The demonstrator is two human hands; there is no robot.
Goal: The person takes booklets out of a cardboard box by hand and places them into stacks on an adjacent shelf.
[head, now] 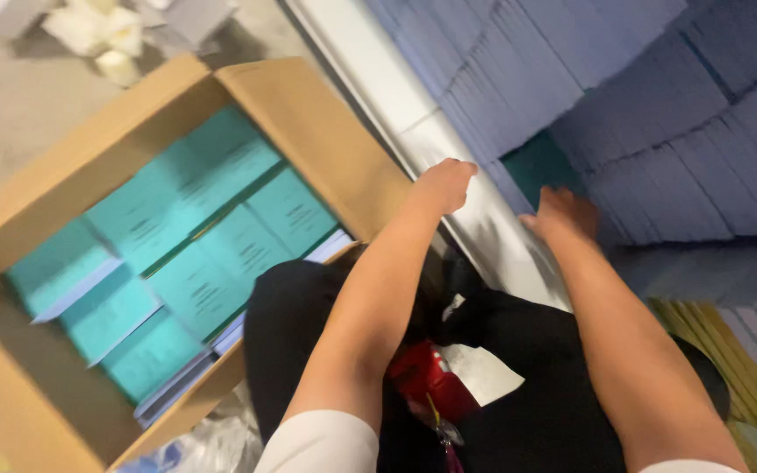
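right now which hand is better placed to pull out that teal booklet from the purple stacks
Probably the right hand: it lies at the teal booklet among the purple stacks. The left hand rests on the white ledge, farther off.

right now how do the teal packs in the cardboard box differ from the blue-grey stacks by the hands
The flat teal packs lie face up, side by side inside the open brown cardboard box; the blue-grey stacks stand outside it in tight rows, showing mostly edges. The teal packs carry dark print; the stacks look plain. Neither hand touches the packs, while the right hand reaches the stacks and the left hand is beside them. Both are flat, rectangular items.
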